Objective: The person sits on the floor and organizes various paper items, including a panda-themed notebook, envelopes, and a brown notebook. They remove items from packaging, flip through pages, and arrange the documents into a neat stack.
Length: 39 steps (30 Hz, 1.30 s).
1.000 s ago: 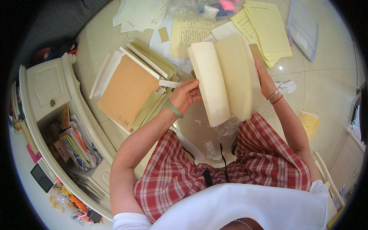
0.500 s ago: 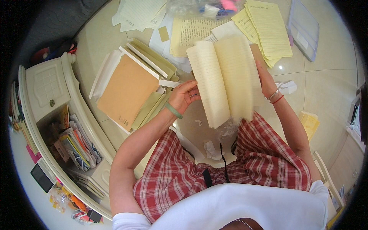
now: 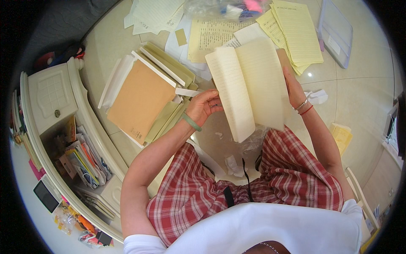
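Note:
Between my hands an open notebook (image 3: 232,93) with cream lined pages hangs above the floor, over my lap. My left hand (image 3: 205,105) pinches its left edge, thumb on top of the pages and fingers beneath. At the other side my right hand (image 3: 292,88) grips the brown cover, its fingers mostly behind the notebook. A blurred page stands partly raised on the right half. Just left of my left hand lies a stack of folders (image 3: 169,84) with a tan envelope (image 3: 141,101) on top.
Yellow lined sheets (image 3: 298,36) and printed pages (image 3: 207,38) lie beyond the notebook. A clear plastic lid (image 3: 336,36) is at the far right. A clear bag (image 3: 224,8) sits at the far edge. A cream cabinet (image 3: 80,101) with papers inside stands left. Crumpled paper (image 3: 317,96) lies right.
Pages on the notebook's right half have shifted, and one now reaches lower over my knee. Both hands keep nearly the same place and grip.

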Each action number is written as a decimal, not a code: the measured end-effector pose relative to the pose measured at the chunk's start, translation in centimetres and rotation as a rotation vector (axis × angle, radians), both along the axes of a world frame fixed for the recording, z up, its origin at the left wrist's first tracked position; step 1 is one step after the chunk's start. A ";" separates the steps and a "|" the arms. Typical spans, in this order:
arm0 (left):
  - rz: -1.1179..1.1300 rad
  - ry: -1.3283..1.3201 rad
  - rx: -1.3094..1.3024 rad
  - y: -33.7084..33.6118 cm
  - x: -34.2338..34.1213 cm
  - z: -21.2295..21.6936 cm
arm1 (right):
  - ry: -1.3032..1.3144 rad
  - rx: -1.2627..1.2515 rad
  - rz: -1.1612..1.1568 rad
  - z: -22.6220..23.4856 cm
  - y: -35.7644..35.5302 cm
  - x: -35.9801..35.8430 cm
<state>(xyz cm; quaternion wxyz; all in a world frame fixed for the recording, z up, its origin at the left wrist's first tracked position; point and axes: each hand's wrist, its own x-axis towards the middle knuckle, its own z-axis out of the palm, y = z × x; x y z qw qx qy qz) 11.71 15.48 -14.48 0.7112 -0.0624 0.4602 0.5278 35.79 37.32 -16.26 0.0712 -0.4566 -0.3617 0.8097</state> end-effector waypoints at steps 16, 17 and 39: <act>-0.053 0.016 -0.021 -0.3 -0.1 -0.4 | -0.018 -0.002 -0.001 1.1 -0.2 -0.6; -0.052 0.008 -0.020 -0.3 -0.1 -0.5 | -0.007 -0.029 -0.010 1.1 -0.2 -0.5; 0.080 0.225 0.093 1.9 2.5 3.7 | -0.096 0.272 0.403 6.4 -3.5 -2.8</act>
